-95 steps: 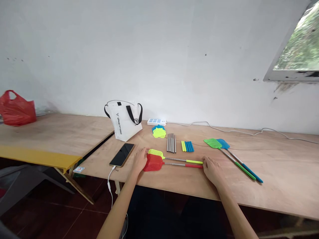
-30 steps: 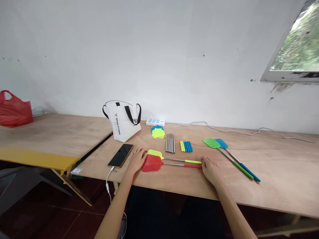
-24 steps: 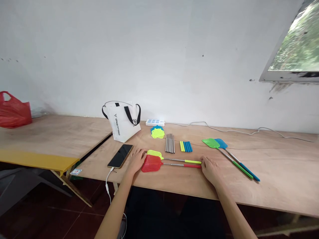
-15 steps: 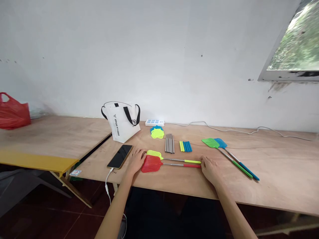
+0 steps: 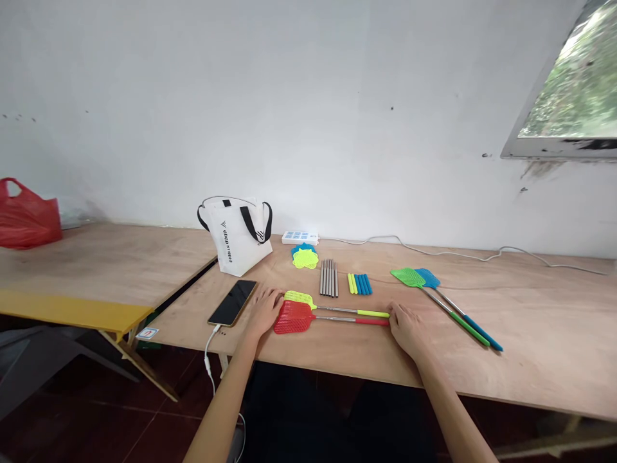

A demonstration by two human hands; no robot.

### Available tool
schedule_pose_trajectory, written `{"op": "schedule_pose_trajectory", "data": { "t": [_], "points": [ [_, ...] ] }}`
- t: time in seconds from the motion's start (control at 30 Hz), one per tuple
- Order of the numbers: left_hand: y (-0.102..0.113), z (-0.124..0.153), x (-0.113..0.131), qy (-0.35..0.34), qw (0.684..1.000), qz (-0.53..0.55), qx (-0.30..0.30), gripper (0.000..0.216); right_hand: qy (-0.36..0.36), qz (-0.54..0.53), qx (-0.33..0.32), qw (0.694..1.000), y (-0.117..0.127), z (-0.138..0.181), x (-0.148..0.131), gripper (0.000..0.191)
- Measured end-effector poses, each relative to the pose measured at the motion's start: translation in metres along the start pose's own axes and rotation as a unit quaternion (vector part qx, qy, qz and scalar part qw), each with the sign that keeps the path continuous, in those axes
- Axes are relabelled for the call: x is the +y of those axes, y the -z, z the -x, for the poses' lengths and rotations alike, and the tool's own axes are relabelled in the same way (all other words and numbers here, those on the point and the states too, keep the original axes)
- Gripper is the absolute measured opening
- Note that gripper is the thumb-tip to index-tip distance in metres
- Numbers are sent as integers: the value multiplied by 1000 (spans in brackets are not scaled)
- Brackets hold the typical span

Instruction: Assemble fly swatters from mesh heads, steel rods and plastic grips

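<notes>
Two fly swatters lie side by side between my hands, a red one (image 5: 294, 317) in front and a yellow one (image 5: 299, 298) behind. My left hand (image 5: 264, 311) rests flat on the table, fingers stretched out, at the left edge of their mesh heads. At the handle ends lies my right hand (image 5: 407, 326), also flat with fingers extended; whether its fingertips touch the handles I cannot tell. Behind the swatters are several metal rods (image 5: 329, 278), a row of yellow and blue grip sleeves (image 5: 360, 283) and a stack of yellow and blue mesh heads (image 5: 305, 258).
On the right lie a green swatter (image 5: 407, 277) and a blue swatter (image 5: 460, 310). A phone (image 5: 233, 303) with a white cable is left of my left hand, a white bag (image 5: 238, 241) behind it. A power strip (image 5: 299, 238) stands by the wall.
</notes>
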State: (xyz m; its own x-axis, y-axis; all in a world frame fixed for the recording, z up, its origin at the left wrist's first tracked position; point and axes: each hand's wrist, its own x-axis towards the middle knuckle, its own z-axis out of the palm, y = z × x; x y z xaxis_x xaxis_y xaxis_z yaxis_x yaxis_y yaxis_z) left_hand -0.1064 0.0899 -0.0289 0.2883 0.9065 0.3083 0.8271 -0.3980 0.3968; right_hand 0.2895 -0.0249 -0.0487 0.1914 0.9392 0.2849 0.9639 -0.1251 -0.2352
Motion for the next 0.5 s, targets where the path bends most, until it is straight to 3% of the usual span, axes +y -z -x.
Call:
{"op": "schedule_pose_trajectory", "data": {
  "t": [0.5],
  "points": [
    [2,1,3,7,1000,-10,-4,28,1,-6,-3,1000,-2,-2,3,21]
  ]
}}
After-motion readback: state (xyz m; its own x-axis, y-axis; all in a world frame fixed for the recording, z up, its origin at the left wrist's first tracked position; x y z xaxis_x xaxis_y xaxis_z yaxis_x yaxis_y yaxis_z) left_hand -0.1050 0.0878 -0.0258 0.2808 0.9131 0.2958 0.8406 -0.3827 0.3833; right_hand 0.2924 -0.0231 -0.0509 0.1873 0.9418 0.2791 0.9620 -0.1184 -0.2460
